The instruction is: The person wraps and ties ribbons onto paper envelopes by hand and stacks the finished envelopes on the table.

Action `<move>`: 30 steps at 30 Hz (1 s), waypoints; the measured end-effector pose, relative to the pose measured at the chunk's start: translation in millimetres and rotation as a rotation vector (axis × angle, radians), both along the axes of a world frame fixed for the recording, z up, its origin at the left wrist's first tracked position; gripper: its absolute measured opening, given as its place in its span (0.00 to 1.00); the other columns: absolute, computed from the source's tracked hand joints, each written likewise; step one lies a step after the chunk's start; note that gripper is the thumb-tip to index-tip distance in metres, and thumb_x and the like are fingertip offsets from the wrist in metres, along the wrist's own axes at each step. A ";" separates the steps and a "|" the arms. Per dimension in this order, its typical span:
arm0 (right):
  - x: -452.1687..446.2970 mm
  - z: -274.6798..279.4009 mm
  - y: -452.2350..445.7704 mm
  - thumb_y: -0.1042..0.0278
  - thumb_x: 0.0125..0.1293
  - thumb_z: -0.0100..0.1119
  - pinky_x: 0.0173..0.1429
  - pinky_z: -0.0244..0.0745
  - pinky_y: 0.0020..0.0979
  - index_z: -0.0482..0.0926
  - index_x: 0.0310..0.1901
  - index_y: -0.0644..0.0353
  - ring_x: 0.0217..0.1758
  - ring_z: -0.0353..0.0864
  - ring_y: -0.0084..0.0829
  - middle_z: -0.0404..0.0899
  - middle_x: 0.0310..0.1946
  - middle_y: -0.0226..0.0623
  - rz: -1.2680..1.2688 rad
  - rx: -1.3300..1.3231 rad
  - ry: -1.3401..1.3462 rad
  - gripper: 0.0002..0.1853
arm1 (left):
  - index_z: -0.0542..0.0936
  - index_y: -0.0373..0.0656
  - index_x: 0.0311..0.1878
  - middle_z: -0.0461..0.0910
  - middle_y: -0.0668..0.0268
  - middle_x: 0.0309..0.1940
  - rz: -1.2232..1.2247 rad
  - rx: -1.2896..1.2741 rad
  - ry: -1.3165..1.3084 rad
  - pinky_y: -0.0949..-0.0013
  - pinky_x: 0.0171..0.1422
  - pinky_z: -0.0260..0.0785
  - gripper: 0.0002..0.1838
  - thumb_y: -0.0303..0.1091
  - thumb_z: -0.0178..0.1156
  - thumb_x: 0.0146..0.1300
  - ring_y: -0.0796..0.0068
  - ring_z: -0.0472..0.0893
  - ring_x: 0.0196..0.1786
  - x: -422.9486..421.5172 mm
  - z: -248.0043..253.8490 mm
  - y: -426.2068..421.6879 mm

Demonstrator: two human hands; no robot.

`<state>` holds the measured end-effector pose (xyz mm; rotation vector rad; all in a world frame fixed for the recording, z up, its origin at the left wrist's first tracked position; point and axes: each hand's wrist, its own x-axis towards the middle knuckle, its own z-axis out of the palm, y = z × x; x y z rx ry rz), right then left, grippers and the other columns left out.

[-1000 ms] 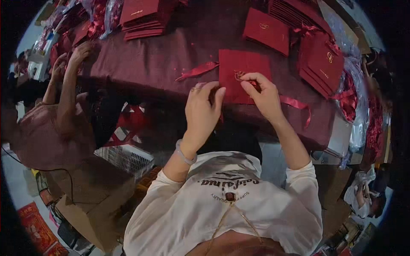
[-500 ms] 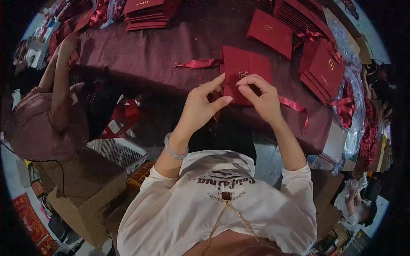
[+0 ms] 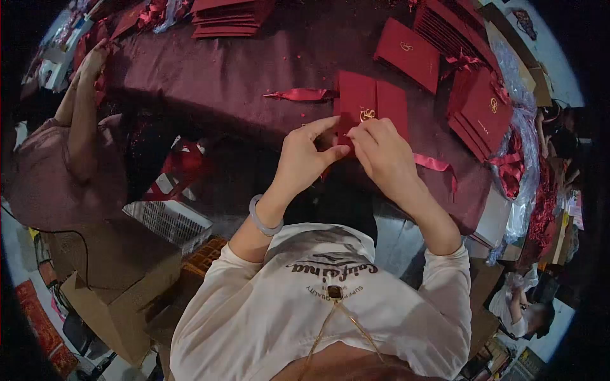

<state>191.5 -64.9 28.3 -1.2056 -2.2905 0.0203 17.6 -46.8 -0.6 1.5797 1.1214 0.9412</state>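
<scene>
A red card with a gold emblem [image 3: 370, 95] lies at the near edge of the cloth-covered table, with one red ribbon tail [image 3: 302, 94] to its left and another [image 3: 435, 162] to its right. At the card's lower left, my left hand [image 3: 305, 155] has thumb and index finger apart, their tips close to the card; its other fingers are partly hidden. My right hand [image 3: 384, 154] is over the card's lower middle with its fingertips pinched together. Whatever lies between those fingertips is too small to make out.
Stacked red cards stand at the back [image 3: 229, 18] and on the right [image 3: 481, 114], beside clear plastic wrap [image 3: 524, 171]. A co-worker [image 3: 70, 165] is at the left. Below are a white crate [image 3: 168, 222] and a cardboard box [image 3: 114, 286].
My right hand has shifted left toward my left hand, and its fingers have closed more tightly. The card appears slightly further right in view. The co-worker's arms have moved left.
</scene>
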 end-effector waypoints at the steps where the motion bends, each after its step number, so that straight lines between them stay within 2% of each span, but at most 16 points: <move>1: -1.5 0.6 -1.2 0.74 0.53 0.59 0.40 0.75 0.35 0.75 0.39 0.61 0.42 0.73 0.39 0.71 0.36 0.39 -0.015 -0.021 -0.044 0.10 | 0.77 0.36 0.54 0.78 0.70 0.28 0.007 -0.002 0.019 0.78 0.35 0.66 0.27 0.29 0.71 0.49 0.86 0.70 0.28 0.0 -0.1 -0.3; 5: -0.4 8.8 2.6 0.76 0.52 0.58 0.46 0.74 0.36 0.74 0.40 0.62 0.46 0.71 0.41 0.69 0.37 0.40 0.005 -0.149 -0.072 0.12 | 0.77 0.36 0.54 0.78 0.71 0.28 0.015 0.021 0.027 0.79 0.34 0.66 0.27 0.29 0.72 0.48 0.86 0.70 0.28 -0.4 -4.0 -0.1; 8: 2.0 10.2 4.9 0.76 0.53 0.58 0.48 0.73 0.38 0.74 0.40 0.63 0.46 0.71 0.42 0.70 0.37 0.40 0.048 -0.130 -0.049 0.11 | 0.77 0.36 0.54 0.78 0.71 0.28 0.009 -0.002 0.037 0.79 0.34 0.66 0.28 0.29 0.72 0.48 0.86 0.71 0.29 -0.9 1.9 -0.4; 11: 6.8 9.6 6.7 0.76 0.52 0.56 0.48 0.73 0.37 0.74 0.39 0.63 0.46 0.72 0.41 0.70 0.37 0.40 0.108 -0.114 -0.034 0.11 | 0.77 0.36 0.54 0.79 0.70 0.30 0.006 -0.102 -0.019 0.79 0.35 0.67 0.28 0.29 0.72 0.48 0.86 0.71 0.29 0.2 2.6 -0.9; 15: 3.1 11.0 1.6 0.76 0.50 0.56 0.48 0.74 0.34 0.74 0.38 0.63 0.45 0.72 0.40 0.69 0.37 0.40 0.098 -0.097 -0.075 0.12 | 0.77 0.36 0.54 0.79 0.70 0.30 -0.017 -0.076 -0.067 0.79 0.36 0.67 0.28 0.28 0.72 0.47 0.86 0.71 0.30 -1.4 0.8 0.2; 18: -0.8 10.2 0.2 0.75 0.48 0.55 0.47 0.74 0.33 0.74 0.38 0.64 0.44 0.72 0.40 0.69 0.36 0.39 0.108 -0.015 -0.113 0.12 | 0.77 0.36 0.54 0.78 0.70 0.29 -0.010 0.007 0.050 0.78 0.36 0.68 0.28 0.28 0.72 0.47 0.86 0.72 0.30 -1.4 0.0 0.4; 20: -3.2 14.6 -1.3 0.75 0.47 0.55 0.45 0.74 0.33 0.73 0.37 0.65 0.45 0.72 0.41 0.70 0.37 0.39 0.104 -0.023 -0.207 0.13 | 0.77 0.37 0.53 0.79 0.64 0.29 0.015 0.038 -0.012 0.74 0.40 0.71 0.29 0.27 0.71 0.44 0.78 0.75 0.30 -0.1 -4.7 0.1; 21: -2.3 14.7 -0.5 0.75 0.47 0.55 0.45 0.74 0.33 0.73 0.37 0.65 0.45 0.72 0.41 0.70 0.37 0.39 0.102 -0.023 -0.204 0.13 | 0.77 0.37 0.53 0.79 0.64 0.29 0.013 0.038 -0.009 0.74 0.40 0.71 0.29 0.27 0.71 0.44 0.78 0.75 0.30 -0.5 -4.0 -0.6; 23: 1.2 14.8 4.5 0.74 0.50 0.56 0.44 0.73 0.35 0.74 0.36 0.65 0.43 0.72 0.42 0.71 0.36 0.41 0.122 -0.108 -0.099 0.10 | 0.76 0.35 0.54 0.79 0.68 0.30 -0.005 -0.080 0.006 0.77 0.37 0.69 0.28 0.28 0.72 0.47 0.84 0.73 0.30 -2.4 1.9 -1.9; 24: 3.1 12.9 7.6 0.74 0.50 0.56 0.44 0.73 0.35 0.74 0.36 0.65 0.43 0.72 0.42 0.71 0.36 0.41 0.121 -0.108 -0.098 0.10 | 0.76 0.35 0.54 0.79 0.68 0.30 -0.006 -0.080 0.007 0.77 0.37 0.69 0.28 0.28 0.72 0.47 0.84 0.73 0.30 -3.2 0.7 -1.2; 26: 5.9 6.4 12.9 0.73 0.55 0.56 0.45 0.72 0.38 0.76 0.35 0.64 0.42 0.73 0.45 0.73 0.34 0.43 0.100 -0.256 0.123 0.06 | 0.76 0.35 0.54 0.79 0.69 0.29 -0.012 0.012 0.011 0.78 0.34 0.68 0.28 0.28 0.72 0.47 0.85 0.72 0.29 -4.3 -3.1 0.1; 30: 4.6 3.8 16.4 0.70 0.60 0.54 0.46 0.71 0.41 0.77 0.34 0.63 0.40 0.74 0.46 0.74 0.32 0.45 0.029 -0.329 0.198 0.06 | 0.76 0.35 0.54 0.78 0.70 0.28 -0.006 -0.020 -0.005 0.79 0.31 0.66 0.28 0.28 0.72 0.47 0.86 0.70 0.27 -3.8 0.3 -0.3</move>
